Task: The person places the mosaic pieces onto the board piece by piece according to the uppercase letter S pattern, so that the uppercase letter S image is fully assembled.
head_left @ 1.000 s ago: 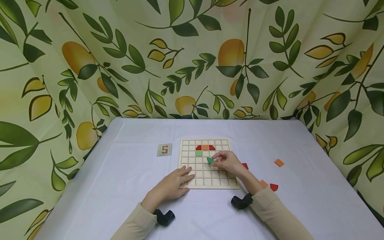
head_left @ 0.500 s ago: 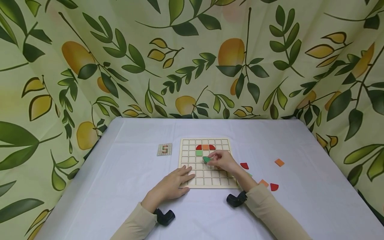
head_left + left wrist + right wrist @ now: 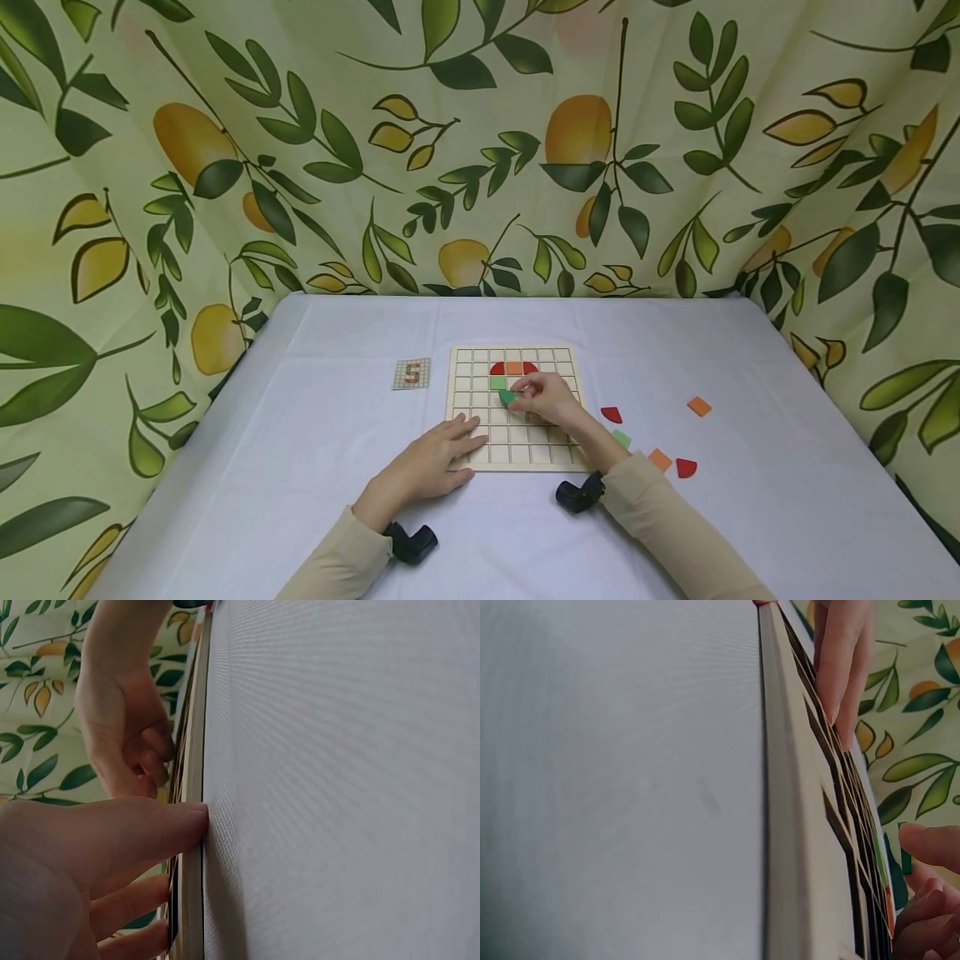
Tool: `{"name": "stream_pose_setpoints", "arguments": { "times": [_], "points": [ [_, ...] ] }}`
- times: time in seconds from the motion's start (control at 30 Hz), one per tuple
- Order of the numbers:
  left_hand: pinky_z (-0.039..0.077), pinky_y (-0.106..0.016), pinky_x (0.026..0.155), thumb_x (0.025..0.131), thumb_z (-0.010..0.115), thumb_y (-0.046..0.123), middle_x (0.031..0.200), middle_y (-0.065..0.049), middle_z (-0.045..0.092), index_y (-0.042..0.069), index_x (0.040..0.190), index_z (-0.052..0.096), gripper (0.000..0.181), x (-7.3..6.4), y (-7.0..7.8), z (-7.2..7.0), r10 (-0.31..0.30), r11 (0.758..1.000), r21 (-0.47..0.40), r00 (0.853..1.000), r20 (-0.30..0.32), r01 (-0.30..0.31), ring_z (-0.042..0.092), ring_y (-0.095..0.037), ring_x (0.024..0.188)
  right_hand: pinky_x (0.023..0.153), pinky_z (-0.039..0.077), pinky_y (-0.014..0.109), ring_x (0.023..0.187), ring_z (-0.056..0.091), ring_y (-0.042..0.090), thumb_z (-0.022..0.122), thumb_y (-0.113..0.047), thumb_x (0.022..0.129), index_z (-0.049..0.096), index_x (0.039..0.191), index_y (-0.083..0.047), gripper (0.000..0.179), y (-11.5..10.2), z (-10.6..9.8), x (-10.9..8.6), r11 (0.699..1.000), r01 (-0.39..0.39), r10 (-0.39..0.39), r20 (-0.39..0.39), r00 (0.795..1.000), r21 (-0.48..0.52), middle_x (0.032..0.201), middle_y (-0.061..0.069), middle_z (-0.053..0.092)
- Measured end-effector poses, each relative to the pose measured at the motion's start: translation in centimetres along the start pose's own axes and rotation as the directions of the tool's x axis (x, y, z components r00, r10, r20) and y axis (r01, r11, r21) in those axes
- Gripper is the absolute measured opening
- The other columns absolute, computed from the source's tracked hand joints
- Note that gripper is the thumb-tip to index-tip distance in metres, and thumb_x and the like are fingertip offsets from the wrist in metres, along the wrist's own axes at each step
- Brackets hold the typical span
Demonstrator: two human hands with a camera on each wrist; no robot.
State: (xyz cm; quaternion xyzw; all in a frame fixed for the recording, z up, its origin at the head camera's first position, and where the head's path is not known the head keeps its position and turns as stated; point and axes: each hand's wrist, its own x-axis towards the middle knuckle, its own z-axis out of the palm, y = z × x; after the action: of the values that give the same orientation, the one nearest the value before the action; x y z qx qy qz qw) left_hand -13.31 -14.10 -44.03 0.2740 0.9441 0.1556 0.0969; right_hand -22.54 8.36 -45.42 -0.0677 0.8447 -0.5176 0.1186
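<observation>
A pale grid board (image 3: 459, 358) lies on the white-covered table. In its upper cells sit a red piece (image 3: 497, 368), an orange square (image 3: 513, 367), a second red piece (image 3: 530, 367) and, below the left one, a light green square (image 3: 497, 382). My right hand (image 3: 551, 400) pinches a dark green round-edged piece (image 3: 506, 397) over the board just below that square; in the right wrist view the green piece (image 3: 906, 849) shows edge-on by the thumb. My left hand (image 3: 427, 462) rests with spread fingers on the board's lower left corner, its thumb (image 3: 184, 823) at the near edge.
Left of the board lies a small pattern card (image 3: 412, 374). To the right are loose pieces: a red one (image 3: 611, 414), a light green one (image 3: 621, 438), an orange square (image 3: 660, 460), another red one (image 3: 686, 468) and a farther orange square (image 3: 699, 406). A leaf-patterned curtain (image 3: 480, 167) hangs behind.
My right hand has moved left over the board, bringing the dark green piece below the light green square. The loose light green piece has come into sight. My left hand stays put.
</observation>
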Motion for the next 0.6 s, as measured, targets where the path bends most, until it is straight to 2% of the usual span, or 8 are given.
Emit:
{"name": "stream_pose_setpoints", "arguments": {
  "times": [0.2, 0.6],
  "points": [
    [0.035, -0.048, 0.118, 0.091, 0.062, 0.03, 0.155, -0.005, 0.041, 0.02, 0.14, 0.053, 0.05, 0.04, -0.08, 0.05, -0.004, 1.0, 0.004, 1.0, 0.003, 0.004, 0.034, -0.03, 0.147, 0.047, 0.032, 0.017, 0.057, 0.04, 0.009, 0.077, -0.004, 0.076, 0.07, 0.098, 0.003, 0.025, -0.22, 0.44, 0.25, 1.0, -0.01, 0.01, 0.002, 1.0, 0.022, 0.063, -0.004, 0.045],
    [0.037, -0.049, 0.117, 0.089, 0.065, 0.027, 0.152, -0.008, 0.044, 0.017, 0.138, 0.054, 0.051, 0.19, -0.15, 0.23, 0.02, 1.0, 0.001, 1.0, -0.017, -0.02, 0.037, -0.032, 0.145, 0.05, 0.032, 0.017, 0.058, 0.041, 0.01, 0.079, -0.004, 0.074, 0.07, 0.095, 0.001, 0.024, -0.7, 0.89, 0.5, 0.999, -0.04, 0.04, -0.02, 0.999, -0.009, 0.061, -0.004, 0.045]
  ]
}}
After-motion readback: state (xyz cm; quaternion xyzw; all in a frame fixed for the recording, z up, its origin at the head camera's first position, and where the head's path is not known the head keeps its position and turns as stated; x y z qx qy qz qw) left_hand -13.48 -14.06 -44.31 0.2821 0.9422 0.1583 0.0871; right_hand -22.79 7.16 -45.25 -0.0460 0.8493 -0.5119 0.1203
